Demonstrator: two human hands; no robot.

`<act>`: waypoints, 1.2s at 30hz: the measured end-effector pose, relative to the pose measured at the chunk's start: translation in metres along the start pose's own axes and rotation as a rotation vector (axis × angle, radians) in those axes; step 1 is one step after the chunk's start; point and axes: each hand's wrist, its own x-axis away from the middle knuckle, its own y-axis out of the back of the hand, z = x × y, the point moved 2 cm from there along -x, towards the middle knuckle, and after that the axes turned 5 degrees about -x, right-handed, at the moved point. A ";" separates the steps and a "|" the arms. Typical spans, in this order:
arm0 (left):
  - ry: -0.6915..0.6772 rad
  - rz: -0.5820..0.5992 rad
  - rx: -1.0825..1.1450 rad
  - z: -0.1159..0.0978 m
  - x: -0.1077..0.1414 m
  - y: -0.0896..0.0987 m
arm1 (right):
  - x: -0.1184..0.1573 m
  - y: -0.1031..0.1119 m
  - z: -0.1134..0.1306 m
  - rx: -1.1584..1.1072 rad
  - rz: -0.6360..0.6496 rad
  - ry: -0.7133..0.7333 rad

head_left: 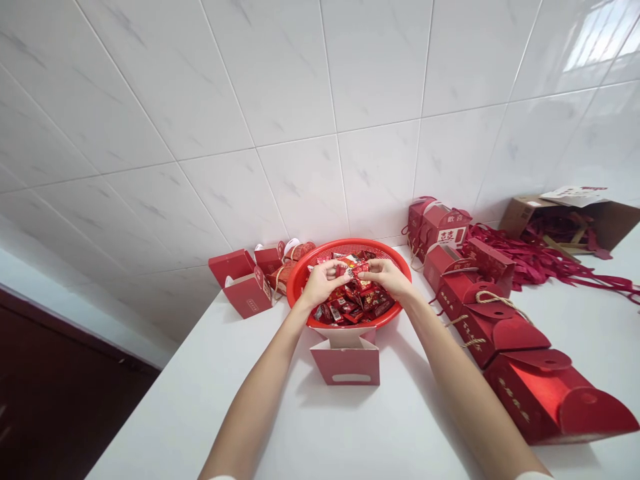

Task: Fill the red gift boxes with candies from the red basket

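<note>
Both my hands are over a red plastic basket (295,283) filled with candies in shiny wrappers (345,310), mostly red. My left hand (321,285) is closed in a pinch on a small red wrapped candy (347,271). My right hand (389,279) is closed too, its thumb and fingers on a red wrapped candy (364,273) beside it. I cannot tell whether the two hands share one piece. In front of the basket, between my forearms, stands a red gift box (353,367) with its top open.
Red gift boxes (517,327) line the table's right side, several with rope handles. Behind them lie dark red ribbons (535,263) and a cardboard box (617,223) on its side. Left of the basket are an open red box (247,293) and red-and-gold pouches (283,273). A tiled wall (300,187) runs behind.
</note>
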 end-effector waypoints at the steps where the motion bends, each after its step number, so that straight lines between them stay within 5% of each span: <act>1: -0.004 0.012 -0.001 -0.001 0.000 -0.001 | 0.000 0.001 -0.001 0.005 -0.005 -0.008; 10: -0.046 -0.003 -0.002 -0.008 0.001 -0.003 | 0.001 0.000 0.004 0.060 -0.042 0.024; 15: -0.050 -0.250 -0.036 -0.001 -0.002 0.008 | 0.001 0.003 0.002 0.133 -0.243 0.095; 18: 0.049 -0.312 -0.315 0.005 -0.001 0.021 | 0.000 0.007 0.000 0.176 -0.350 0.138; 22: 0.282 -0.052 -0.956 0.008 0.003 0.033 | 0.000 0.010 0.000 0.102 -0.411 0.157; 24: 0.351 0.068 -1.107 0.006 0.004 0.033 | 0.000 0.009 0.000 0.063 -0.404 0.129; 31: 0.297 0.428 -1.180 0.001 -0.001 0.019 | -0.002 0.010 -0.002 0.075 -0.388 0.128; 36: 0.211 0.449 -1.161 0.011 -0.001 0.016 | -0.001 0.008 -0.002 0.063 -0.379 0.134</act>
